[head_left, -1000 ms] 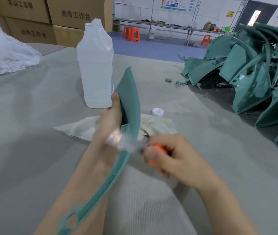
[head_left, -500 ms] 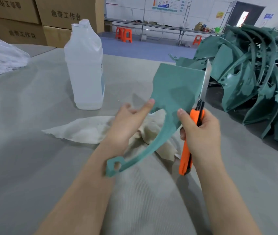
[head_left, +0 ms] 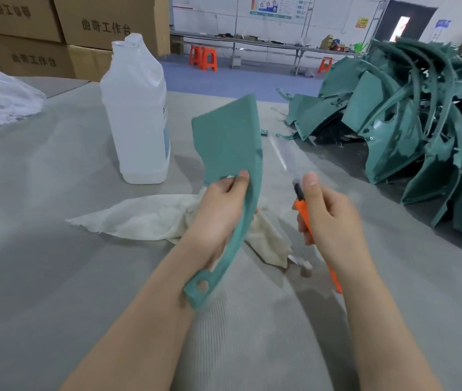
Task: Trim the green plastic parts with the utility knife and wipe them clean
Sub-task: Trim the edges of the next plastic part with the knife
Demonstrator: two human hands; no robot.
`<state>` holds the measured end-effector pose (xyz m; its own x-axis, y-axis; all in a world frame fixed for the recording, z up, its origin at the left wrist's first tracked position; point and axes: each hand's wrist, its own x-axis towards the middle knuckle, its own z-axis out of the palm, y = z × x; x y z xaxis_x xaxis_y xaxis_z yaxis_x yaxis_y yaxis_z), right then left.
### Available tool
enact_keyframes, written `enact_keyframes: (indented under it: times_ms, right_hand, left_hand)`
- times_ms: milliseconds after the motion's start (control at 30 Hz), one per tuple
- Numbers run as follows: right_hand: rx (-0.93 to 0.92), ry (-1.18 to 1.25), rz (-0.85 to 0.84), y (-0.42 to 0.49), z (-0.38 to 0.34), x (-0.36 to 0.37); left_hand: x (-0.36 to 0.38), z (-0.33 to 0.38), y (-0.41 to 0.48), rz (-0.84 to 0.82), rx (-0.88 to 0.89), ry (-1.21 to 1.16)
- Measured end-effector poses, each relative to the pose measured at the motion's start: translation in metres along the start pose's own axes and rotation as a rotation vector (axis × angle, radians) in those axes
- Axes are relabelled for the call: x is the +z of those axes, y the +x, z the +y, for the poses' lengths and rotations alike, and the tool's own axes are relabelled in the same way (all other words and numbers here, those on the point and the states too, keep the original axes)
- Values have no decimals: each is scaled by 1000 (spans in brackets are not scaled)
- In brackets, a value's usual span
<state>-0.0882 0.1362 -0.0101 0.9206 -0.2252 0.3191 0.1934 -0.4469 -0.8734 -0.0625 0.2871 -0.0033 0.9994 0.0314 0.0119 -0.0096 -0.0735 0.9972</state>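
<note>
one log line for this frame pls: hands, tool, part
left hand: holds green part upright | right hand: grips utility knife, blade out, clear of part | cloth: on table, unused

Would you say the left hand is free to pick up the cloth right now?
Probably not: the left hand is gripping the green part, though the cloth lies uncovered just below it.

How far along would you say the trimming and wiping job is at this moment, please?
Nothing looks finished yet. In hand: the left hand holds one green part, the right hand the utility knife, blade clear of it. Left: the cloth lies unused, and the pile of green parts waits.
</note>
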Motion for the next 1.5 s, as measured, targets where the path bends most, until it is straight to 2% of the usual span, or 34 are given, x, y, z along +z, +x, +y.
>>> enact_keyframes:
  times_ms: [67, 233, 467, 600, 833, 1000, 1167, 1233, 1367, 1433, 1500]
  right_hand:
    - [-30, -99, 16, 1, 3, 1]
    - [-103, -144, 30, 1, 4, 3]
    - [-101, -164, -1, 0, 4, 7]
    - [-68, -142, -26, -2, 2, 8]
    - [-151, -181, -151, -9, -1, 16]
    - [-204, -220, -212, -14, -4, 24]
    - [-240, -228, -206, -16, -4, 28]
    - [-252, -224, -205, -16, -4, 29]
    - [-267, -207, -222, -17, -4, 30]
    - [-266, -202, -230, -18, -5, 31]
    - [-277, -212, -242, -20, -7, 32]
  left_hand:
    - [-2, 0, 2, -8, -18, 15]
    - [-2, 2, 5, -91, -34, -60]
    - [0, 8, -1, -232, -145, -340]
    - [-2, 10, -2, -263, -157, -377]
    - [-4, 9, -1, -206, -189, -427]
    - [-7, 12, 0, -101, -279, -581]
    - [-9, 18, -3, -77, -298, -768]
    - [-8, 17, -1, -57, -308, -757]
    - [-9, 11, 7, 0, -231, -549]
    - [-9, 9, 8, 0, -225, -555]
    - [-11, 8, 8, -46, -252, -667]
